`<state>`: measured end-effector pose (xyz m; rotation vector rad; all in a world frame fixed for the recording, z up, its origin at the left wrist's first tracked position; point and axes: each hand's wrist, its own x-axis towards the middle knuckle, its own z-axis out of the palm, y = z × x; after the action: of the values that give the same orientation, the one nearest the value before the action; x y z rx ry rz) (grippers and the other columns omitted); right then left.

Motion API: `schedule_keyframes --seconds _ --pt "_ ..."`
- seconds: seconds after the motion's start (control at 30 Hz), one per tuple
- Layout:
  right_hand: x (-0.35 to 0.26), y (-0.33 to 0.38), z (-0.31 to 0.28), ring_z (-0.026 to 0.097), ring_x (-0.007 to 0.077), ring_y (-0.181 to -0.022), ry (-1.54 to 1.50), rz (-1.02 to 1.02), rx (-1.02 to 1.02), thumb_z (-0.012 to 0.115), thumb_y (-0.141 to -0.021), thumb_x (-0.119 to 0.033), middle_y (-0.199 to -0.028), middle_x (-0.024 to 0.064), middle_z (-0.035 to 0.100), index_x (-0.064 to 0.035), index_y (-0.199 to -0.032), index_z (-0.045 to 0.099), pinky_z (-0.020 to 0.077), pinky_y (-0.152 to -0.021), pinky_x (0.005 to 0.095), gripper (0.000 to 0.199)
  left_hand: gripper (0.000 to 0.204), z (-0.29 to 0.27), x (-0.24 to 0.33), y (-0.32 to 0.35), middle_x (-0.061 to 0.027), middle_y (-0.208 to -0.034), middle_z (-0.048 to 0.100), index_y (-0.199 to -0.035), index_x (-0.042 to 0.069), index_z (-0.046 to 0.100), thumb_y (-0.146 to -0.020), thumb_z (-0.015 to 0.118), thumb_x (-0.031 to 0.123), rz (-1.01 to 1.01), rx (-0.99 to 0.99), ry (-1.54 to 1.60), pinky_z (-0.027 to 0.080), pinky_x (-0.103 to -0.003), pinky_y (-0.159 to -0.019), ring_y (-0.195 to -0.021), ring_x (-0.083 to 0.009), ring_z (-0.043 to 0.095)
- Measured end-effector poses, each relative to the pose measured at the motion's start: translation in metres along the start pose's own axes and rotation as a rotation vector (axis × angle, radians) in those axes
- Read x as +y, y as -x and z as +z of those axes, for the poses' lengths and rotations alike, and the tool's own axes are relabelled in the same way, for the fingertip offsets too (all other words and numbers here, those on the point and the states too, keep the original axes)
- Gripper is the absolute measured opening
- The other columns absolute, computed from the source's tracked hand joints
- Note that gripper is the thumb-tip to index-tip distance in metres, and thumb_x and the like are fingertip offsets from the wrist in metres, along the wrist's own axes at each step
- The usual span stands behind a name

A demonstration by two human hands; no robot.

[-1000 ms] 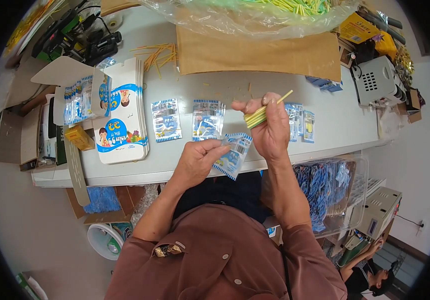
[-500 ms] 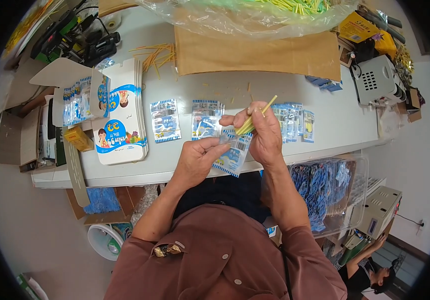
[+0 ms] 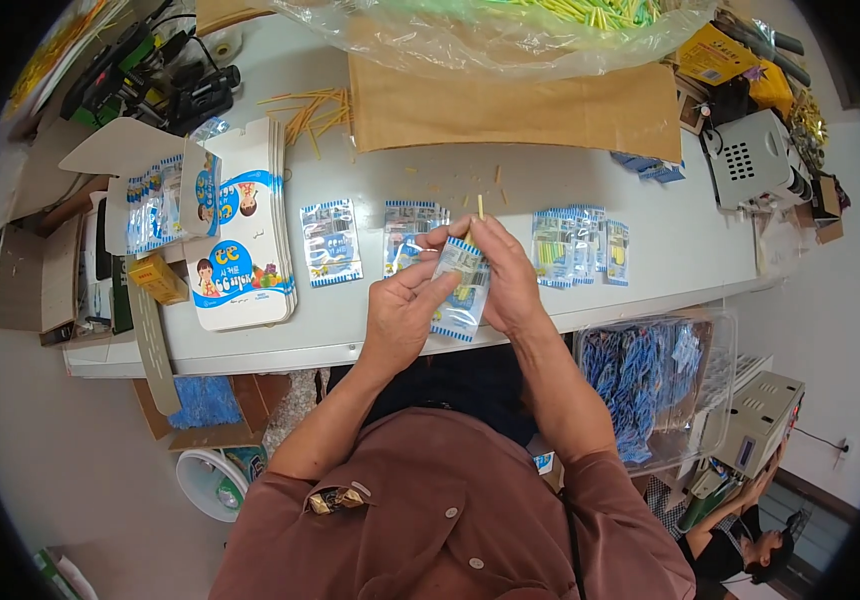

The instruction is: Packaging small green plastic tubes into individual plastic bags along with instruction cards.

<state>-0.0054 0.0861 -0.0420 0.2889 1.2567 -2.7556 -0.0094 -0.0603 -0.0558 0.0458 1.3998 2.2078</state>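
In front of my chest, my left hand (image 3: 398, 318) pinches a small clear-and-blue plastic packet (image 3: 462, 318) between thumb and fingers. Yellow shows through its front, but I cannot tell print from contents. My right hand (image 3: 511, 278) closes around thin yellow sticks (image 3: 480, 206) at the packet's upper end; one stick pokes up above the fingertips and the others are mostly hidden. Just behind my left hand lie flat packets (image 3: 412, 222), partly covered by it. Another packet (image 3: 331, 242) lies further left. Packets with yellow sticks inside (image 3: 554, 248) overlap right of my right hand.
Printed white cartons (image 3: 240, 285) are stacked at left beside an opened carton of packets (image 3: 157, 205). Loose sticks (image 3: 320, 112) and brown cardboard (image 3: 515, 105) lie behind. A bin of blue packaging (image 3: 640, 385) stands below the table's right edge. Another person (image 3: 740, 545) is at lower right.
My right hand has moved down and left, bringing the sticks against the packet's upper end. The packet is more upright, and fewer sticks show. Packets at the right are more exposed.
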Motion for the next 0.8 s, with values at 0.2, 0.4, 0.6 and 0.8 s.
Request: schedule_keyframes --seconds 0.2,0.4,0.6,0.8 --pt "0.001 -0.007 -0.005 0.061 0.0253 -0.110 0.205 -0.253 0.152 0.036 -0.106 -0.031 -0.120 0.0174 0.061 0.0019 -0.126 0.054 0.0497 -0.096 0.0411 0.042 0.028 -0.005 -0.007 -0.003 -0.0064 -0.099 0.071 -0.118 -0.007 0.065 -0.097 0.063 0.011 -0.017 0.028 0.009 0.052 -0.021 -0.074 -0.084 -0.0079 0.064" --pt "-0.052 0.005 -0.025 0.063 0.0172 -0.086 0.627 -0.281 0.135 0.050 -0.103 -0.024 -0.095 0.0090 0.067 0.0028 -0.129 0.057 0.0511 -0.081 0.0312 0.038 0.026 -0.015 -0.002 -0.001 -0.0051 -0.096 0.071 -0.115 -0.006 0.067 -0.097 0.062 0.012 0.030 0.029 -0.104 0.051 -0.020 -0.071 -0.081 -0.0059 0.062" --pt "-0.098 0.016 -0.013 0.055 0.0224 -0.060 1.668 -0.351 -0.162 0.070 -0.089 -0.016 -0.067 0.0110 0.058 -0.0081 -0.108 0.074 0.0455 -0.058 0.0354 0.021 0.024 -0.021 0.000 -0.002 -0.0055 -0.092 0.071 -0.112 -0.007 0.067 -0.097 0.062 0.010 0.071 0.058 -0.219 0.051 -0.021 -0.071 -0.081 -0.0058 0.061" --pt "-0.105 0.014 -0.003 0.061 0.0300 -0.063 1.891 -0.351 -0.301 0.072 -0.086 -0.021 -0.069 0.0125 0.061 -0.0096 -0.103 0.075 0.0478 -0.059 0.0401 0.021 0.026 -0.015 0.001 -0.002 -0.0068 -0.095 0.071 -0.115 -0.007 0.066 -0.097 0.063 0.011 0.096 0.038 -0.242 0.051 -0.021 -0.073 -0.083 -0.0069 0.062"
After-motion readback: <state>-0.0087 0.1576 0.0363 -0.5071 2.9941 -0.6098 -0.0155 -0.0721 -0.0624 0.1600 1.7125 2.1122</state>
